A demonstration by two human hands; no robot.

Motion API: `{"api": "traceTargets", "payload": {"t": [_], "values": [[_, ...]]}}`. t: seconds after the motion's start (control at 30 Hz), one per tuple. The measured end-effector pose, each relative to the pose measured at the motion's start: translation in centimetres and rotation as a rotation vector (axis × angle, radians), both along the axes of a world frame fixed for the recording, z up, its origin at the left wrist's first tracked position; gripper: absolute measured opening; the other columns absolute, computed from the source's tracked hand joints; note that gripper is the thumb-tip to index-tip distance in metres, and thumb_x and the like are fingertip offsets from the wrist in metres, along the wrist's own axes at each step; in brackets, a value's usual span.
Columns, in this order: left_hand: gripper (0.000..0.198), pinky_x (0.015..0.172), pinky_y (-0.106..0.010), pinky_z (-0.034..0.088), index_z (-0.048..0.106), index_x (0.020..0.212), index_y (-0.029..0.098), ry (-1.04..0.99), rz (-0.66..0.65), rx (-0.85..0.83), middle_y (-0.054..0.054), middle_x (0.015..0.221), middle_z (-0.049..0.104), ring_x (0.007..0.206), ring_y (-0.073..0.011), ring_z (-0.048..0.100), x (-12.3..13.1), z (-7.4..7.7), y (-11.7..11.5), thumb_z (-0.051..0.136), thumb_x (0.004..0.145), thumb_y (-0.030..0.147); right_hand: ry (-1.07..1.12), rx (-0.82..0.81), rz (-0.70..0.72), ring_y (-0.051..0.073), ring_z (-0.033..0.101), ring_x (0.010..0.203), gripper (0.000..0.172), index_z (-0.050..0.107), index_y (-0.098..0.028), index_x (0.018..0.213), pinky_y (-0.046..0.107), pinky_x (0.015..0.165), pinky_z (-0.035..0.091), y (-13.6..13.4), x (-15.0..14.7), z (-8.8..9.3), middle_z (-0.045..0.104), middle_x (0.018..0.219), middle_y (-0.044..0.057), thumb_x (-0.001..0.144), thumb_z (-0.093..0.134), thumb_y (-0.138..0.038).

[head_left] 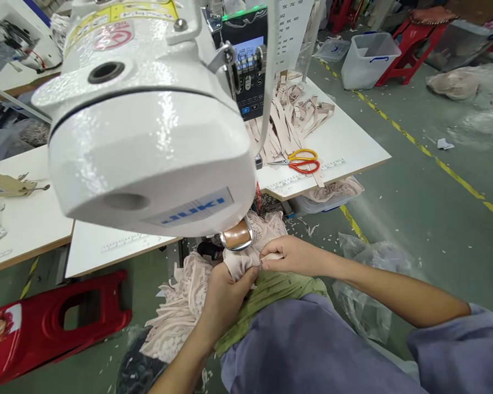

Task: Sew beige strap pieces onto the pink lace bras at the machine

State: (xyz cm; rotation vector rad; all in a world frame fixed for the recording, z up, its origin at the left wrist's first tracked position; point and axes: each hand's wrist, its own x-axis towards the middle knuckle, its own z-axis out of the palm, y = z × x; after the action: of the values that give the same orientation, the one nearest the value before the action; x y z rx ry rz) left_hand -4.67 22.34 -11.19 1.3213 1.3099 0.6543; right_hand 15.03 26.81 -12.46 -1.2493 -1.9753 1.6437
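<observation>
A white sewing machine head [156, 148] fills the upper middle of the view. Below its front edge, my left hand [228, 293] grips a pale pink lace garment piece [240, 261], thumb on top. Just right of it, my right hand [290, 256] pinches a narrow pale fabric strip [273, 257] at the garment's edge. The cloth lies right under a shiny brown-and-silver part [237, 235] of the machine, which hides the stitching spot. More lace pieces [184, 306] hang in a heap to the left of my left hand.
On the white table [353, 139] lie scissors [304, 161] with yellow and red handles and a pile of pale straps [287, 117]. A control panel [248, 65] stands behind the machine. A red stool [66, 323] is at lower left; plastic bins [367, 60] sit on the floor.
</observation>
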Motion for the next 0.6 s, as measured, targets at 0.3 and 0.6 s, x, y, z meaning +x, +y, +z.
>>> {"api": "traceTargets", "payload": {"t": [0.3, 0.6], "values": [[0.030, 0.056, -0.024, 0.044, 0.062, 0.055, 0.016, -0.161, 0.188, -0.121, -0.001, 0.056, 0.060, 0.057, -0.0136, 0.051, 0.8, 0.1, 1.0, 0.073, 0.067, 0.041, 0.116, -0.254, -0.129, 0.009, 0.037, 0.053, 0.024, 0.064, -0.017, 0.078, 0.022, 0.049, 0.027, -0.8, -0.5, -0.1, 0.044, 0.059, -0.005, 0.079, 0.062, -0.041], [0.030, 0.072, -0.029, 0.052, 0.071, 0.085, 0.015, -0.263, 0.295, -0.093, -0.005, 0.080, 0.073, 0.077, -0.0204, 0.066, 0.0, -1.8, -1.4, 0.074, 0.077, 0.044, 0.013, 0.032, -0.130, 0.011, 0.044, 0.057, 0.012, 0.065, -0.018, 0.074, 0.023, 0.053, 0.030, -0.5, -1.0, 2.0, 0.053, 0.061, -0.003, 0.075, 0.058, -0.028]]}}
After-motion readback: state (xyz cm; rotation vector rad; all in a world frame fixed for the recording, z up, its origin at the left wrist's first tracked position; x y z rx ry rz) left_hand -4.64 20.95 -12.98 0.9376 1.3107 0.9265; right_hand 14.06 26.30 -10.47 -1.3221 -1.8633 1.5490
